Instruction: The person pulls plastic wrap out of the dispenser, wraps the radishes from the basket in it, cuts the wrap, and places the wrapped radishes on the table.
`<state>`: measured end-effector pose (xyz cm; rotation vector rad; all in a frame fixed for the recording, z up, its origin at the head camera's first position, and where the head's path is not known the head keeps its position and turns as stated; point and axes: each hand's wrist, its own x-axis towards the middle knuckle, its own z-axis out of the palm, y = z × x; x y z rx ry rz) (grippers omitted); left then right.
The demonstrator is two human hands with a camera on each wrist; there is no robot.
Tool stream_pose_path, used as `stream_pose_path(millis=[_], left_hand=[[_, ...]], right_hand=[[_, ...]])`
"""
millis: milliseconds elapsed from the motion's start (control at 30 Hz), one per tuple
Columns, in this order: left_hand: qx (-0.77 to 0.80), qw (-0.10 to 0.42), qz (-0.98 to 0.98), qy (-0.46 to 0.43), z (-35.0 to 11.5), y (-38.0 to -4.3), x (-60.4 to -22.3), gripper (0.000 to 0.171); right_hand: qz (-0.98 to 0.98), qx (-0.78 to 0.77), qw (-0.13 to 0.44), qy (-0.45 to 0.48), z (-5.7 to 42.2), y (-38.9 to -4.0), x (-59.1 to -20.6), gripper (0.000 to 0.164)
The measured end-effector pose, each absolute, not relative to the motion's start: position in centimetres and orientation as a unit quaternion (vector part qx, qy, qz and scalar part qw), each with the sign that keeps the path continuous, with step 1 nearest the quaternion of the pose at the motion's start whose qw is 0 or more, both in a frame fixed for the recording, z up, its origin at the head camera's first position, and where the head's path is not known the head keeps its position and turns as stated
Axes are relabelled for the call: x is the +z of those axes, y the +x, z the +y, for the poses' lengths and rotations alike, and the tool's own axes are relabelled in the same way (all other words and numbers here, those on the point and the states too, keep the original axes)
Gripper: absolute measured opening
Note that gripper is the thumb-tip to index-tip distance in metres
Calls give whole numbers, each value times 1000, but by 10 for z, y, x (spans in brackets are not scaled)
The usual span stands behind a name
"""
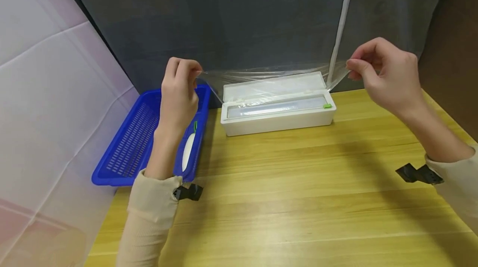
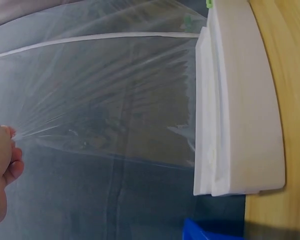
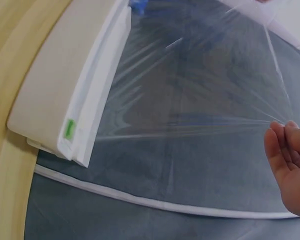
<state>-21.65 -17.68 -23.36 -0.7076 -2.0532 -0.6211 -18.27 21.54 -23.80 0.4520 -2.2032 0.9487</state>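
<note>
A clear sheet of plastic wrap [image 1: 269, 77] stretches between my two hands, above a white wrap dispenser box [image 1: 280, 122] with its lid [image 1: 274, 86] raised. My left hand [image 1: 179, 93] pinches the left corner of the sheet, over the far end of the blue basket. At the right, my right hand [image 1: 392, 78] pinches the other corner between thumb and fingers. In the left wrist view the plastic wrap [image 2: 115, 105] runs taut from the fingers to the box [image 2: 252, 100]. A small green slider [image 1: 327, 105] sits at the box's right end.
A blue plastic basket [image 1: 106, 171] stands on the left of the wooden table [image 1: 284, 200]. In it lies a knife with a white blade or sheath [image 1: 188, 153] and a green part. A dark grey curtain [image 1: 224, 18] hangs behind, and a pale sheet [image 1: 48, 76] at the left.
</note>
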Motion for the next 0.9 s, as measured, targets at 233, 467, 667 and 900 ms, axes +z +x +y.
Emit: stream_pose_path(millis=[233, 467, 667, 900], left_hand=[[-251, 429, -820, -283, -181, -209, -241, 17], [-246, 426, -822, -287, -187, -201, -247, 14], [-248, 422, -823, -289, -189, -194, -255, 12], [-251, 423, -818, -298, -188, -185, -262, 13]], right_hand=[[-848, 350, 329, 225, 207, -166, -250, 7], [-844, 349, 312, 262, 201, -154, -265, 15], [-841, 352, 288, 293, 195, -144, -283, 21], [-841, 348, 264, 320, 190, -133, -307, 27]])
